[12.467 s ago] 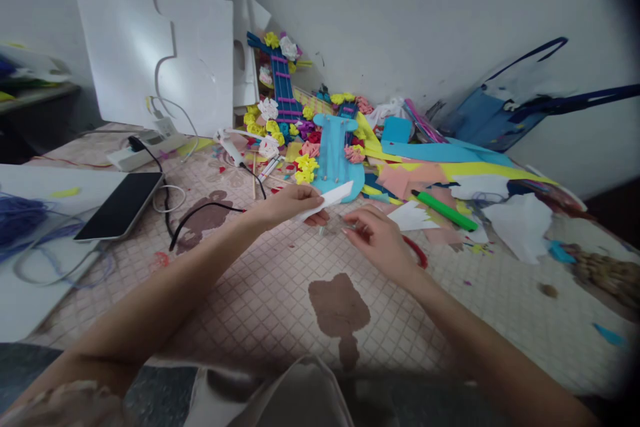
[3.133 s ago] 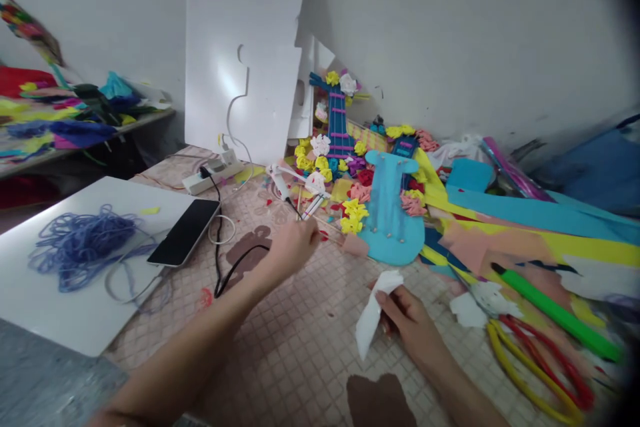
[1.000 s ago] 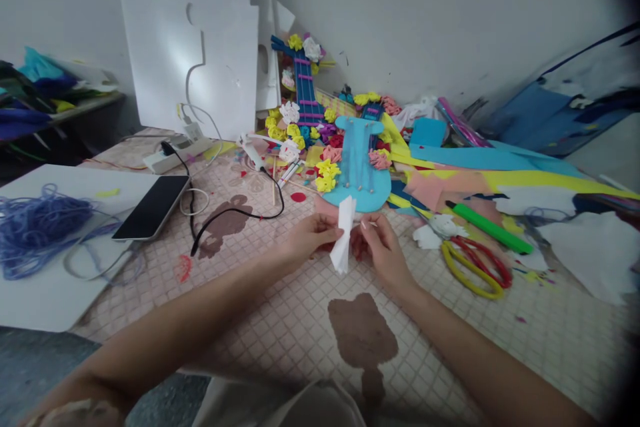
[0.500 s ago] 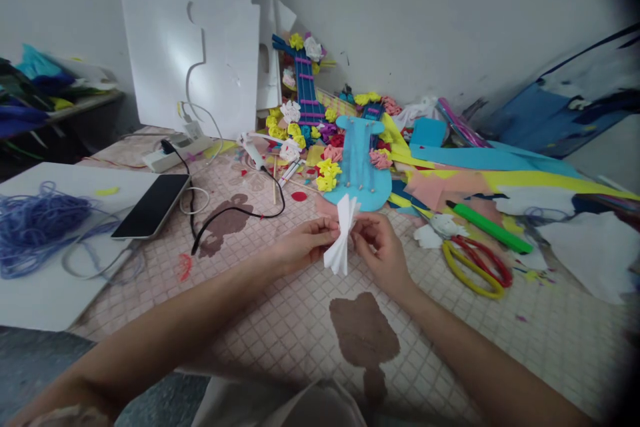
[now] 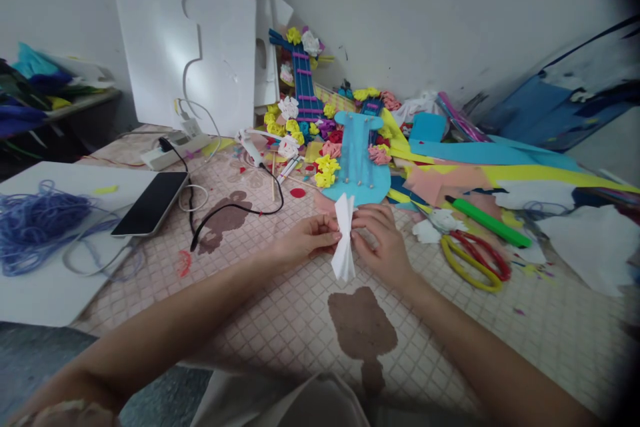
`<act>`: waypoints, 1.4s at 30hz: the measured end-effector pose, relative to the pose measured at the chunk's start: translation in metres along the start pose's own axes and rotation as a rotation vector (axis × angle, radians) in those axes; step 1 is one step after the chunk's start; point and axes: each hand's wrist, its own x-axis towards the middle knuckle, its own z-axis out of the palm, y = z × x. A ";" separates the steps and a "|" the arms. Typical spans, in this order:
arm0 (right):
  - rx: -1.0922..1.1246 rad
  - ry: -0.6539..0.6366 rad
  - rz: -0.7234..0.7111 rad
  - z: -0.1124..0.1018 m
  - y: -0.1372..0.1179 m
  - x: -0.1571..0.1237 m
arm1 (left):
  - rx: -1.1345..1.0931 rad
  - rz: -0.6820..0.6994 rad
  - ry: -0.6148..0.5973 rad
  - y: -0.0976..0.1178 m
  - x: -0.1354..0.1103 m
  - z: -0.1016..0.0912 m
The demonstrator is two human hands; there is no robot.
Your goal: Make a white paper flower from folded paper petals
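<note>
A folded white paper [image 5: 344,263], pinched at its middle and fanned out at both ends, stands upright between my hands. My left hand [image 5: 313,238] grips its waist from the left, thumb and fingers closed. From the right, my right hand [image 5: 383,243] pinches the same waist, its fingers bent around the edge. Just beyond the paper lies a light blue guitar-shaped cutout [image 5: 357,160] with yellow crumpled-paper flowers [image 5: 327,171] at its left side and pink ones [image 5: 379,155] at its right.
Scissors [image 5: 473,260] with red and yellow handles and a green cutter [image 5: 490,221] lie to the right. On the left are a phone [image 5: 153,203], blue yarn [image 5: 43,227] and a black cable [image 5: 240,208]. A glue gun [image 5: 250,148] and a dark blue decorated guitar [image 5: 304,83] are behind.
The white paper has turned slightly, its lower fan swinging to the right. My right hand's fingers have shifted and straightened a little over the top of the waist.
</note>
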 end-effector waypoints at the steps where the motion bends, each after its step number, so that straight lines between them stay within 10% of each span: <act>1: 0.027 -0.017 0.001 -0.001 0.000 0.000 | -0.008 0.002 -0.001 0.000 0.000 -0.001; 16: 0.284 -0.236 0.138 0.000 0.001 -0.005 | 0.032 0.075 0.036 -0.001 0.000 -0.001; 29: 0.092 -0.077 0.085 0.007 0.001 -0.005 | 0.259 0.210 0.085 -0.004 0.002 -0.003; 42: -0.054 -0.117 0.082 0.006 0.005 -0.007 | 1.233 0.679 0.129 0.006 -0.015 0.002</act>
